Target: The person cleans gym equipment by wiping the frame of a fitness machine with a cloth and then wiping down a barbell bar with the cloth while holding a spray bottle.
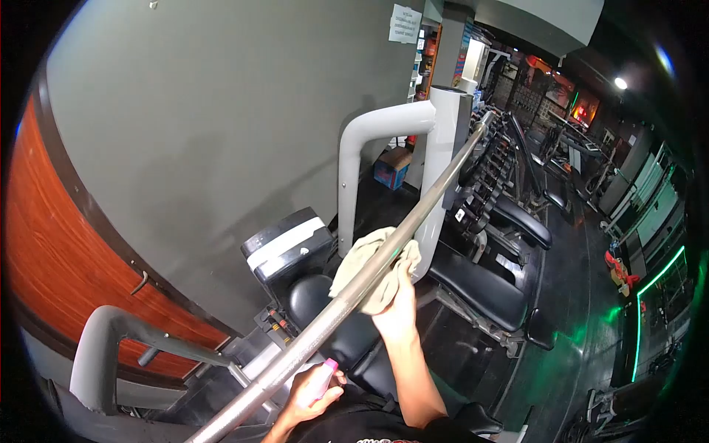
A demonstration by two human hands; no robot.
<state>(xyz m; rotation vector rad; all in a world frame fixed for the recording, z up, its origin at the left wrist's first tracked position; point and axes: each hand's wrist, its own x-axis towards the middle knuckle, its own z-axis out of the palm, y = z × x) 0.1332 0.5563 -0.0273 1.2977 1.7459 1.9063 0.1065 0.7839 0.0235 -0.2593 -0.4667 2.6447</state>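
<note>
A long metal bar (332,317) runs diagonally from the bottom left up to the white-grey upright of a rack (443,140). Around the middle of the bar, my right hand (396,310) presses a cream cloth (365,255) against its underside and side. Lower down, near my body, my left hand (310,395) is wrapped round a small pink bottle (323,376), just right of the bar. The bottle's lower part is hidden by the fingers.
A black padded bench (480,288) stands to the right, with a dumbbell rack (487,181) behind it. A black pad with a white strip (288,240) is left of the cloth. A blue box (391,171) sits by the grey wall (221,96).
</note>
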